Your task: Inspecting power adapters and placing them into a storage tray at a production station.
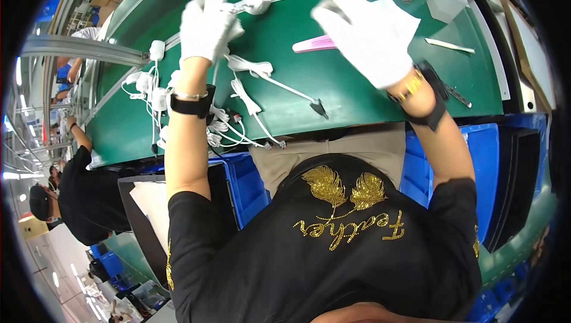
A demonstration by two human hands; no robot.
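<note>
My left hand [205, 28], in a white glove, is curled closed at the far edge of the green table. A white plug adapter [256, 3] sits just right of its fingers, and its white cord runs into them; the grip is partly hidden. My right hand [372, 40], also gloved and slightly blurred, hovers farther right with thumb and fingers apart. Beneath its fingertips lies a pink strip-like tool [314, 44], partly covered by the hand. Between my hands rests a bundled white cable [253, 67] with a dark connector. Another tied white cable [245, 97] lies nearer me.
More adapters [158, 98] and tangled cords lie left of my forearm. At the right are a white bottle [446, 2], a white stick [450, 45] and a dark thin tool [458, 97]. Blue bins [479, 162] stand below the table edge. A co-worker [89, 195] is at left.
</note>
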